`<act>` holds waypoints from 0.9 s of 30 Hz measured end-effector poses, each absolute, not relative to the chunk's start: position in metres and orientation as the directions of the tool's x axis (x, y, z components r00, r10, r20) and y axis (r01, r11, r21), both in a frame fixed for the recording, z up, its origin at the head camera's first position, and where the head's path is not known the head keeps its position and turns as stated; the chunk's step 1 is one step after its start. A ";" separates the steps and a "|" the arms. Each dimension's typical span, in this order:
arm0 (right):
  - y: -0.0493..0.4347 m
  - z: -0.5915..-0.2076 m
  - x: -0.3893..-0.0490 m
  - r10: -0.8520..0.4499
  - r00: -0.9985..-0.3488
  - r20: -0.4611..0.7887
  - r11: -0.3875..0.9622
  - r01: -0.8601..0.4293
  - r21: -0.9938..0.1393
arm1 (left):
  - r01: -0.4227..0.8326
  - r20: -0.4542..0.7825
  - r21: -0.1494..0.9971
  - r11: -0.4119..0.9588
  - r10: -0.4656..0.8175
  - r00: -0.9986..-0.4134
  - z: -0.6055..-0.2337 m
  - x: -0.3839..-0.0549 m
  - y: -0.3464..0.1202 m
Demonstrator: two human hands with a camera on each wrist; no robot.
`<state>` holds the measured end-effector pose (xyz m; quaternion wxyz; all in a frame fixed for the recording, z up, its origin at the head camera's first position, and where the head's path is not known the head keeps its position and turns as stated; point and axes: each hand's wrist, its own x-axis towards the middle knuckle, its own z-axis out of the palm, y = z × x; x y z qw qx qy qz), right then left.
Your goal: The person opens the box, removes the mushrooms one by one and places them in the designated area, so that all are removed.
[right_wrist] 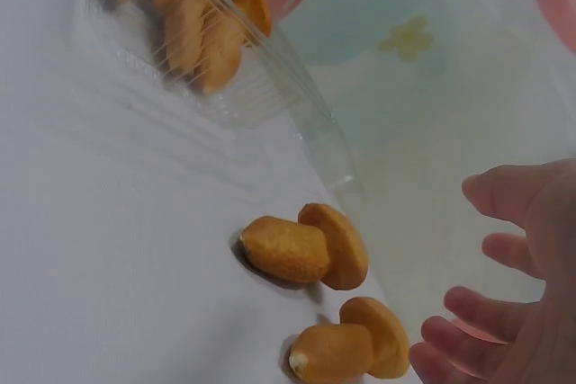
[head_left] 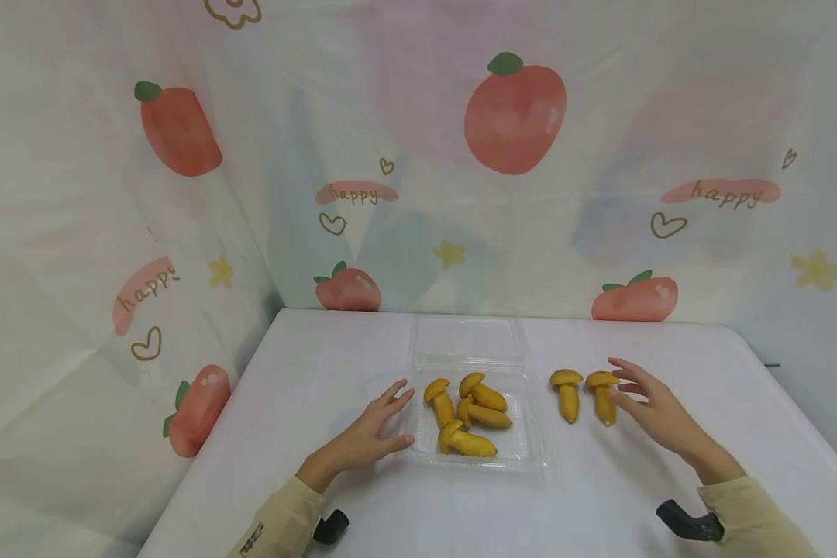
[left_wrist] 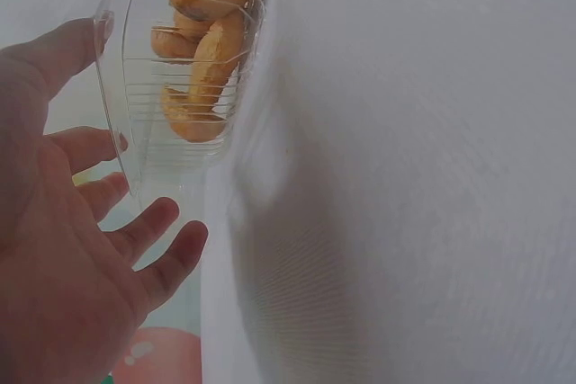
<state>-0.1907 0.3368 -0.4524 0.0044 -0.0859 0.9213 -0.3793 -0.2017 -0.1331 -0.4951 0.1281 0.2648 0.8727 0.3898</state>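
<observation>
A clear plastic clamshell box [head_left: 530,434] lies on the table with its lid folded back, holding several yellow mushrooms [head_left: 469,443]. At the box's left side is my left hand [head_left: 363,438], fingers spread; in the left wrist view its thumb and a fingertip appear at the rim [left_wrist: 110,105], contact unclear. Two more mushrooms lie to the right of the box: one nearer the box [head_left: 567,395], the other beside it [head_left: 604,399]. My right hand [head_left: 659,411] hovers by the outer one, fingers loosely bent and nothing in them.
The white table [head_left: 307,372] meets a patterned cloth backdrop [head_left: 418,116] at the back, and more cloth [head_left: 77,310] hangs along its left side. The transparent lid [head_left: 469,339] extends toward the table's rear edge. A black curved piece [head_left: 690,523] sits at each wrist.
</observation>
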 end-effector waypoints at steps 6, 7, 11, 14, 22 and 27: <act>0.321 -0.446 -0.188 -0.202 -0.972 0.124 0.682 -0.231 -0.694 | 0.368 -0.017 0.731 0.575 0.554 -0.833 -0.494 -0.203 -0.133; 0.319 -0.446 -0.187 -0.207 -0.969 0.137 0.683 -0.243 -0.689 | 0.370 -0.014 0.730 0.575 0.554 -0.832 -0.493 -0.203 -0.133; 0.307 -0.442 -0.185 -0.228 -0.960 0.162 0.672 -0.276 -0.687 | 0.369 -0.018 0.731 0.574 0.556 -0.831 -0.494 -0.203 -0.133; 0.298 -0.441 -0.182 -0.244 -0.954 0.176 0.663 -0.297 -0.687 | 0.368 -0.020 0.732 0.573 0.559 -0.829 -0.494 -0.203 -0.134; 0.274 -0.438 -0.178 -0.312 -0.928 0.206 0.612 -0.362 -0.703 | 0.370 -0.016 0.737 0.565 0.562 -0.827 -0.491 -0.203 -0.133; 0.262 -0.439 -0.176 -0.338 -0.921 0.192 0.601 -0.368 -0.710 | 0.368 -0.014 0.741 0.561 0.562 -0.827 -0.492 -0.203 -0.132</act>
